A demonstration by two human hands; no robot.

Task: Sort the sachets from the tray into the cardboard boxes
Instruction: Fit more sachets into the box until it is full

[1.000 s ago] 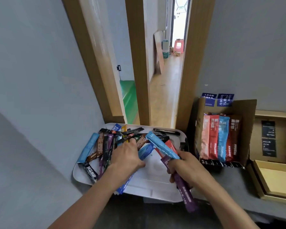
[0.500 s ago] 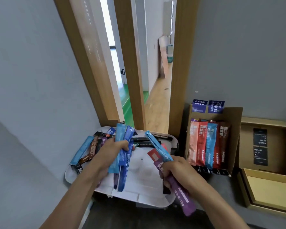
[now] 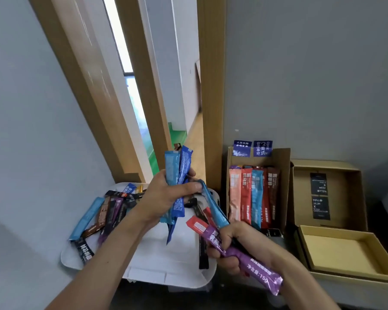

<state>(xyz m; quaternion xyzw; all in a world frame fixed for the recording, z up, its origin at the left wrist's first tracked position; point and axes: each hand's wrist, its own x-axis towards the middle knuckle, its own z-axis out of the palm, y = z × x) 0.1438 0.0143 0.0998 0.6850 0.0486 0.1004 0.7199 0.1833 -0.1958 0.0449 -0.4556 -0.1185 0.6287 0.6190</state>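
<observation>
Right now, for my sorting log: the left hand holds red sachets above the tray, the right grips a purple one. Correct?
No. In the head view the left hand holds blue sachets above the tray; the right hand grips a purple sachet.

One tray [image 3: 166,265], two cardboard boxes [image 3: 281,166], and perhaps two dozen sachets [image 3: 86,218].

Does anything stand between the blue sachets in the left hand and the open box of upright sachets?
Partly: the light-blue sachet in the right hand slants across the gap between the blue sachets and the box. Nothing else visible.
</observation>
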